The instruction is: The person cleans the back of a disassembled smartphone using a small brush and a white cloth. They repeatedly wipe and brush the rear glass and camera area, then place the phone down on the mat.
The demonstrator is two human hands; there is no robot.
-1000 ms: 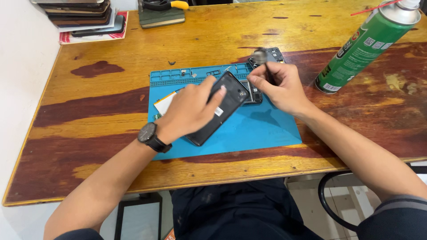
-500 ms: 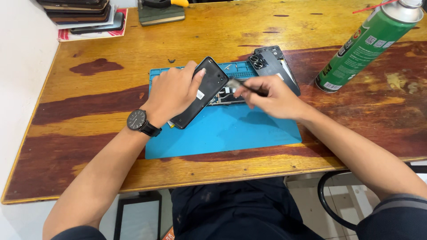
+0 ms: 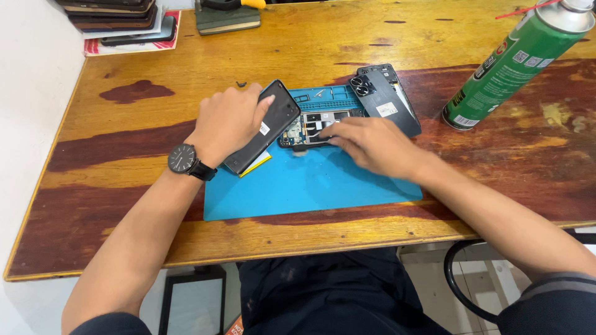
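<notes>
The left hand (image 3: 228, 121), a black round wristwatch (image 3: 183, 159) on its wrist, has its grip wrapped around a black rectangular phone screen panel (image 3: 268, 124), fingers over the top face and thumb side hidden, so the panel is tilted up off the blue rubber work mat (image 3: 323, 186) with its far corner raised; a thin yellow-edged strip (image 3: 256, 165) shows just under its near edge. The right hand (image 3: 372, 144) lies flat and low on the mat just beside the panel, fingertips (image 3: 335, 132) touching the opened phone body with its exposed circuit board (image 3: 313, 127); whether that grip pinches anything I cannot tell, since the fingers cover the spot. Beyond the right hand, a dark grey phone back cover with round camera rings (image 3: 385, 96) rests partly on the mat's far corner and partly on the worn wooden tabletop (image 3: 124, 186). A green spray can (image 3: 515, 62) lies tilted at the far right, well apart from the hands. A stack of dark flat devices (image 3: 118, 18) sits in the far left corner, and a dark green notebook (image 3: 226, 18) lies near it.
</notes>
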